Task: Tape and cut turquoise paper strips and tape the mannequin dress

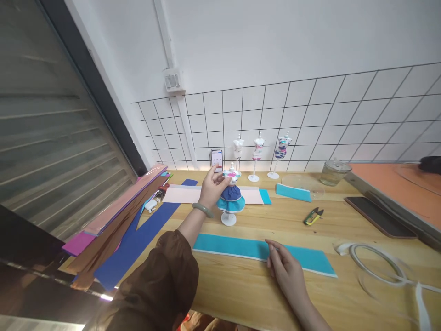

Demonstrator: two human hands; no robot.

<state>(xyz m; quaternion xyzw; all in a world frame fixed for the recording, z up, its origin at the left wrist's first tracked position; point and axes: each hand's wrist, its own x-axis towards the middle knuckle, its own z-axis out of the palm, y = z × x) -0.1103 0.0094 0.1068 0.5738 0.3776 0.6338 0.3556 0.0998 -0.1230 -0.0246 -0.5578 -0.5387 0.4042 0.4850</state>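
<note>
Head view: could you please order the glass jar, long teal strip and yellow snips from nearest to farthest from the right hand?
1. Long teal strip: under the right hand.
2. Yellow snips: beyond it, rightward.
3. Glass jar: back right, near the wall.

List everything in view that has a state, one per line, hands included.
Left hand: gripping the dressed mannequin
Right hand: loosely curled over the near turquoise strip
Dressed mannequin: upright, skirted
Near turquoise strip: lying flat, spread lengthwise
Three rear mannequins: standing upright
Snips: lying down, blades apart
Rear phone: propped up, screen lit
Dark-screened device: lying flat, screen dark
White tape: loosely looped
</note>
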